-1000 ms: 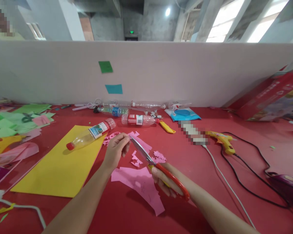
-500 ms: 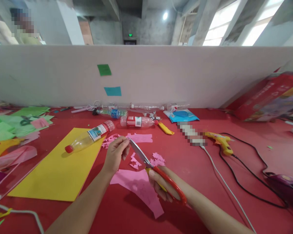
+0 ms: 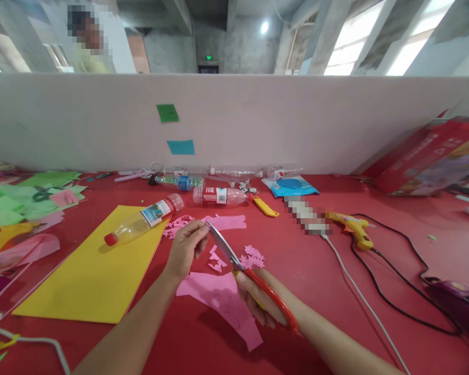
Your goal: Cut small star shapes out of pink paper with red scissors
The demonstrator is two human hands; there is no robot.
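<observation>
My right hand (image 3: 258, 299) is wrapped round the handles of a pair of scissors (image 3: 223, 245), one red and one yellow. The blades point up and to the left, nearly together, with their tips at the fingers of my left hand (image 3: 185, 249). Thumb and forefinger of that left hand are pinched; whatever they hold is too small to make out. Beneath both hands lies a large cut sheet of pink paper (image 3: 214, 291). Small pink cut-outs (image 3: 252, 257) are heaped beside the blades, and pink scraps (image 3: 218, 259) lie to their left. A pink strip (image 3: 229, 222) rests behind.
A clear bottle (image 3: 144, 221) lies across a yellow sheet (image 3: 82, 276) on the left. Behind are several more bottles (image 3: 221, 196) and a blue wipes pack (image 3: 290, 186). A yellow glue gun (image 3: 352, 228) with a black cord is on the right. A white partition (image 3: 297, 125) stands behind.
The scissors' red handle has shifted slightly downward in my right hand. My left hand stays nearly still. A person beyond the partition has moved to the right.
</observation>
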